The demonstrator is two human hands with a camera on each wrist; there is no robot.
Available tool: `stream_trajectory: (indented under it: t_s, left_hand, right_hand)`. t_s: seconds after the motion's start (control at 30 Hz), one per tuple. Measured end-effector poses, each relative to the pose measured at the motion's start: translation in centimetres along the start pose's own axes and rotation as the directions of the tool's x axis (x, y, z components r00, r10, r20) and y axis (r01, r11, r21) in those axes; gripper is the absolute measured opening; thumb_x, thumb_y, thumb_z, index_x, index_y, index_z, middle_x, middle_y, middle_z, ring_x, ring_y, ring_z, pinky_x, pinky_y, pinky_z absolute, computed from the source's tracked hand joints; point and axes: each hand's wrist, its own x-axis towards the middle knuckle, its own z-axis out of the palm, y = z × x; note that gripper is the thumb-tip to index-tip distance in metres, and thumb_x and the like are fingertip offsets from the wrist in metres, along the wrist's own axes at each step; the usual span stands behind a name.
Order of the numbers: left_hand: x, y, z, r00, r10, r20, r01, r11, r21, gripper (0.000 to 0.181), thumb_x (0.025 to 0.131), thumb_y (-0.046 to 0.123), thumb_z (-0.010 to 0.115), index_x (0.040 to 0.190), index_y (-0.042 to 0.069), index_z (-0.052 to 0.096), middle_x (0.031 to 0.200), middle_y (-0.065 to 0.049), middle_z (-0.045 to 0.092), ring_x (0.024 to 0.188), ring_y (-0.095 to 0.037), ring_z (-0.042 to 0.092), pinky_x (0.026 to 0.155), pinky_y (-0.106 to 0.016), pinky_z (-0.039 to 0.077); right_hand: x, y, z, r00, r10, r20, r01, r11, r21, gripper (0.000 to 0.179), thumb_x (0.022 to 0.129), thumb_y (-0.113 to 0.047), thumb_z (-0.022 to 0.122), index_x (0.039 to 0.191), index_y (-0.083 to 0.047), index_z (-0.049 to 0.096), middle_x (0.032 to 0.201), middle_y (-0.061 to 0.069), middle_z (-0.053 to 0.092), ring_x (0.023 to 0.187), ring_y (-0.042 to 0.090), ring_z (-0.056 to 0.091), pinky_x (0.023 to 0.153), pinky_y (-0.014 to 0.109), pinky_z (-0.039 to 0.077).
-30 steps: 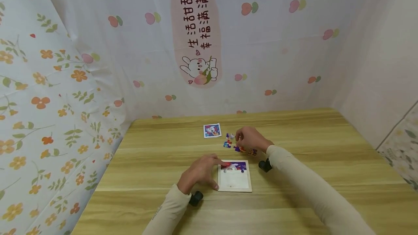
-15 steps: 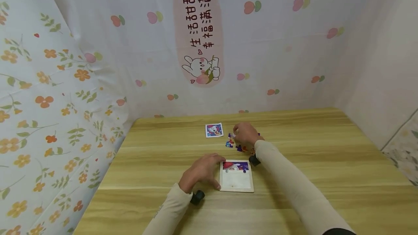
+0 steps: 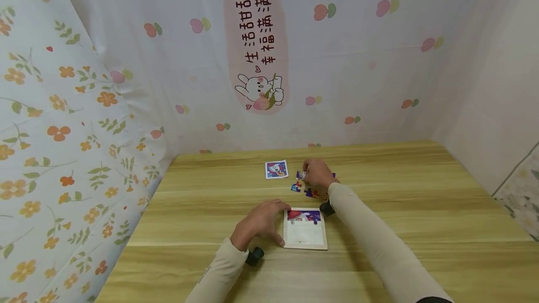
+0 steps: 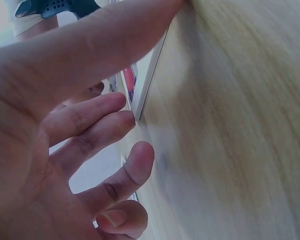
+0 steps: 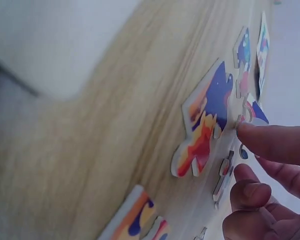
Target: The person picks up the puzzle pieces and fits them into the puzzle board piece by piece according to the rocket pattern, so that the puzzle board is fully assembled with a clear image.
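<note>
My left hand [image 3: 262,221] spans the left side of a square, pale wooden puzzle tray [image 3: 305,248], thumb at its near corner and index finger at its far corner. Assembled pieces [image 3: 304,216] in red, white and purple fill the tray's far strip, and its bare base shows below them. In the left wrist view, fingertips meet the tray's edge [image 4: 149,80]. Beyond the tray, my right hand [image 3: 318,175] reaches down among loose pieces. Its fingertips pinch a white and purple puzzle piece [image 5: 257,111], partly hidden by the fingers.
Several loose puzzle pieces lie around the right hand, among them a blue and red one [image 3: 296,186] and an orange and purple one [image 5: 207,117]. A square picture card [image 3: 276,169] lies to their left. A printed curtain [image 3: 189,130] hangs behind the wooden table [image 3: 202,209].
My right hand has shifted left and slightly away over the loose pieces, from above the right ones to a white and purple one. The left hand stays at the tray.
</note>
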Motion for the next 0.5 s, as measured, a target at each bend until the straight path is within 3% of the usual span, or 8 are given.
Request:
stream_trajectory:
  t_s: [0.1, 0.27, 0.5]
  left_hand:
    - [-0.01, 0.06, 0.03, 1.0, -0.004, 0.002, 0.004, 1.0, -0.01, 0.086, 0.061, 0.03, 0.098, 0.137, 0.016, 0.06, 0.141, 0.0, 0.06, 0.133, -0.022, 0.054, 0.113, -0.04, 0.045]
    - [0.02, 0.01, 0.04, 1.0, 0.007, 0.001, -0.007, 1.0, -0.011, 0.085, 0.061, 0.03, 0.098, 0.137, 0.015, 0.06, 0.141, 0.0, 0.06, 0.133, -0.023, 0.054, 0.113, -0.04, 0.046]
    - [0.04, -0.05, 0.08, 1.0, -0.002, 0.002, 0.002, 1.0, -0.014, 0.085, 0.061, 0.03, 0.098, 0.136, 0.017, 0.06, 0.14, 0.0, 0.06, 0.133, -0.022, 0.054, 0.113, -0.041, 0.046]
  right_hand:
    - [-0.17, 0.12, 0.02, 1.0, -0.002, -0.024, 0.003, 0.999, 0.038, 0.01, 0.087, -0.006, 0.07, 0.091, -0.006, 0.061, 0.083, 0.01, 0.063, 0.071, 0.021, 0.054, 0.062, 0.029, 0.043]
    - [-0.32, 0.29, -0.04, 0.998, -0.033, -0.06, 0.038, 0.995, 0.091, 0.003, 0.09, -0.003, 0.066, 0.088, -0.005, 0.065, 0.089, 0.013, 0.066, 0.077, 0.022, 0.059, 0.067, 0.032, 0.05]
    - [-0.7, 0.48, -0.29, 0.999, -0.024, -0.034, 0.029, 0.988, 0.155, 0.005, 0.091, -0.003, 0.063, 0.091, -0.003, 0.069, 0.092, 0.014, 0.067, 0.081, 0.023, 0.061, 0.072, 0.033, 0.052]
